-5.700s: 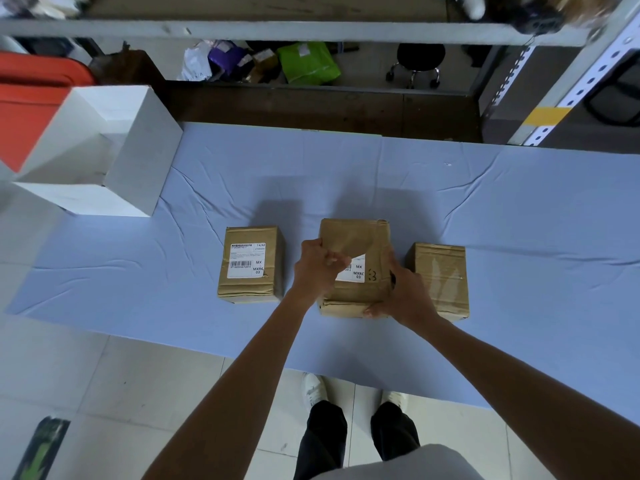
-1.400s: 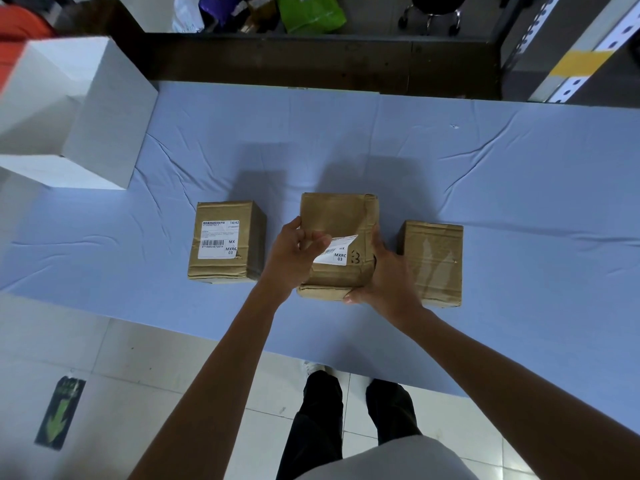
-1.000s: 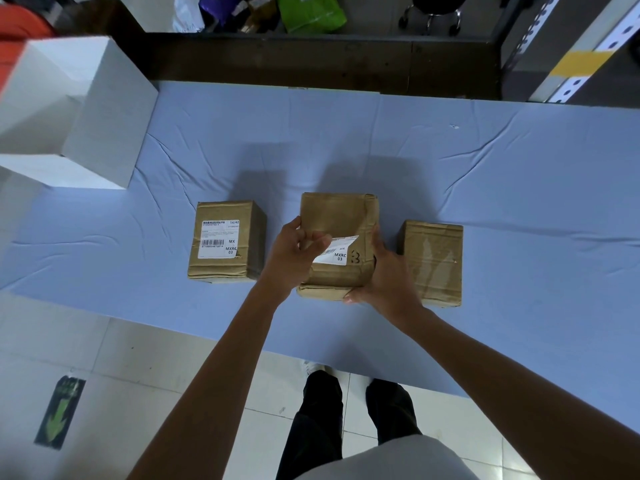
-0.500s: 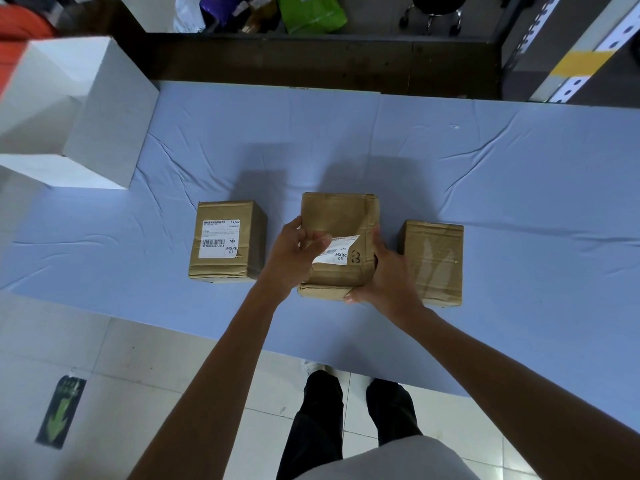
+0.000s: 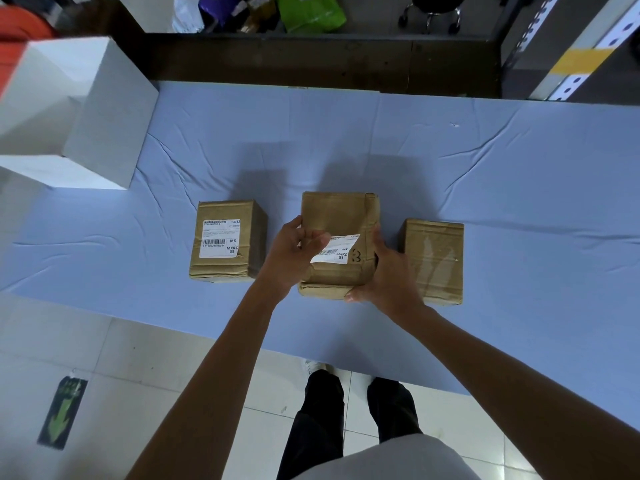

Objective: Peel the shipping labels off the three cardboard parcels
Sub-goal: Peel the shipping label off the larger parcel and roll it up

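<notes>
Three brown cardboard parcels stand in a row on the blue-covered table. The left parcel carries a flat white shipping label on top. The right parcel shows only clear tape and no label. On the middle parcel a white label is partly lifted, its left edge raised. My left hand pinches that raised edge. My right hand grips the middle parcel's right side and near corner.
A large white box sits at the table's far left corner. Beyond the table runs a dark wooden edge, with bags and a stool on the floor behind. A metal rack post stands far right. My legs are at the near table edge.
The label's left part has come further off the middle parcel as my left hand pulls it. My right hand and all three parcels have stayed in place.
</notes>
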The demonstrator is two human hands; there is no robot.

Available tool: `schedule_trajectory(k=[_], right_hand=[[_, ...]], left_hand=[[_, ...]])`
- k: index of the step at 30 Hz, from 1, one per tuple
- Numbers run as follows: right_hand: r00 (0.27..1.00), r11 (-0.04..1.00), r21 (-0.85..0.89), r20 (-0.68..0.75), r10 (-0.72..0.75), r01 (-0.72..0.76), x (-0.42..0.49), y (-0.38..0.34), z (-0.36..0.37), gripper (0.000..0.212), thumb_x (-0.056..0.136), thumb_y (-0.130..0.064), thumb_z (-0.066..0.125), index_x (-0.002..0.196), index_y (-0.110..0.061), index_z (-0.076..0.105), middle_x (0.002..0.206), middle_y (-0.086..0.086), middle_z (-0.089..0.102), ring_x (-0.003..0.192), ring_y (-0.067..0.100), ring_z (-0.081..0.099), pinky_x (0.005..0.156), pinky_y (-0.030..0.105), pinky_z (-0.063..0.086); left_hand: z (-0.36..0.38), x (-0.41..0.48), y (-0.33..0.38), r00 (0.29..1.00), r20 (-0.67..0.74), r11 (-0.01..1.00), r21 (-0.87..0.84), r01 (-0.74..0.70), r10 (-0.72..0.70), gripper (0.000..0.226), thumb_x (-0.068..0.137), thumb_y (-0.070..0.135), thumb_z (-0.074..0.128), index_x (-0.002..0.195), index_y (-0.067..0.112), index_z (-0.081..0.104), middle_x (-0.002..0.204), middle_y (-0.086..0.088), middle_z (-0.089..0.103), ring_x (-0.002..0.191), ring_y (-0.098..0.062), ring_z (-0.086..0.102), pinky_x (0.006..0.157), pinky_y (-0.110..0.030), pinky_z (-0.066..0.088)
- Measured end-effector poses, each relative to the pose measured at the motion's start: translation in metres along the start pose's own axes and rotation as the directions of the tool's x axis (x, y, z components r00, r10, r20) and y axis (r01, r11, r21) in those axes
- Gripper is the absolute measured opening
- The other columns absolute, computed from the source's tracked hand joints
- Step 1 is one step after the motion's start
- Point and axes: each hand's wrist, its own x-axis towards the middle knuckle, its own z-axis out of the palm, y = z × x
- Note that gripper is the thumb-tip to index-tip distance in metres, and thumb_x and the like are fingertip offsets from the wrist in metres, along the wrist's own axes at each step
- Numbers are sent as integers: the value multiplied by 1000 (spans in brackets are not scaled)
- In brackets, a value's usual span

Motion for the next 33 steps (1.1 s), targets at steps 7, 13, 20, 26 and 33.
schedule_trajectory(k=[7,13,20,26,33], right_hand=[[999,1000,16,24,21,-21,-1,-2,-2,135,46,-23,95,153,-17,13,124,7,61,113,26,59,96,39,51],[1000,1000,25,21,17,-18,-2,-3,-2,136,45,-22,95,153,-17,12,125,6,60,113,25,58,95,39,50],[1000,1000,21,25,8,-9,-2,-3,-2,141,46,-21,95,154,-18,5,125,6,60,114,26,58,97,40,50],[1000,1000,28,5,-3,3,-2,-1,-1,140,45,-20,95,154,-18,9,122,6,63,113,25,59,96,39,50],[1000,999,35,-2,-20,20,0,2,1,140,43,-21,95,154,-19,11,119,7,63,110,25,60,94,37,51]], left_hand=[[1,-3,5,1000,0,1000,4,-25,25,18,91,11,61,100,-5,64,77,17,65,71,6,64,62,-7,44],[7,-5,8,999,-29,999,44,23,-22,28,86,26,68,103,5,65,96,3,68,95,-14,64,83,-30,49],[2,-9,14,997,-44,993,-95,65,-69,22,92,9,58,72,17,63,100,-23,64,80,-17,63,67,-19,50],[2,-10,15,998,-33,993,-107,58,-62,20,93,8,57,75,14,60,84,-11,65,72,-11,63,65,-20,47],[3,-12,17,998,-37,983,-179,51,-58,23,95,6,53,75,-3,62,90,-18,56,77,-19,57,70,-24,43]])
